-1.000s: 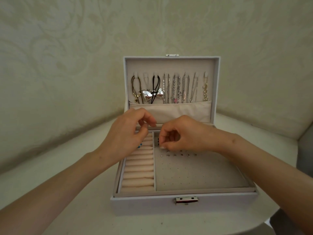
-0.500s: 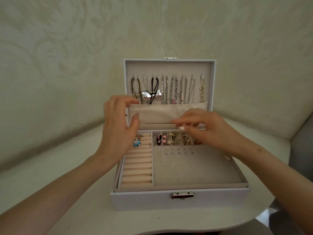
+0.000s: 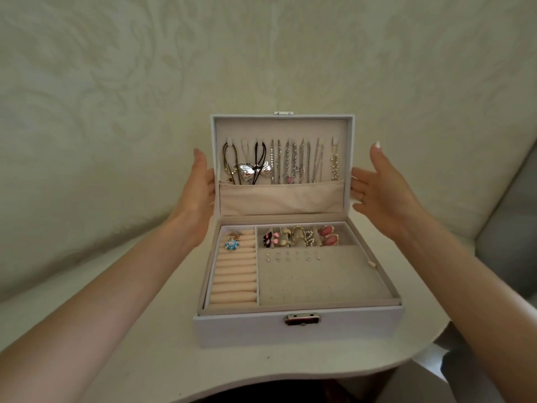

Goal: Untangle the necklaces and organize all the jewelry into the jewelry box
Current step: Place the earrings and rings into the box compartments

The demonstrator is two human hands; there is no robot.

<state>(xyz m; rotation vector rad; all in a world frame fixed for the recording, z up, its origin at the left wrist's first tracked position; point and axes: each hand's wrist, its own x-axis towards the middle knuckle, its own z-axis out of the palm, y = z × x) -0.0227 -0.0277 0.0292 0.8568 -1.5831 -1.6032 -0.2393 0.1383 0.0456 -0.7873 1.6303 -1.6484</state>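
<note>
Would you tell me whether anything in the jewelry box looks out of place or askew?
Nothing much: the necklaces hang in the lid and the earrings sit in their compartment. Only the silver bow pendant lies crosswise over neighbouring cords.

A white table [image 3: 151, 330] with a curved front edge is occupying the lower field of view. A cream wall [image 3: 116, 82] bearing a faint scroll pattern is rising directly behind it. A grey panel [image 3: 511, 228] is showing at the right edge, beside the wall.
</note>
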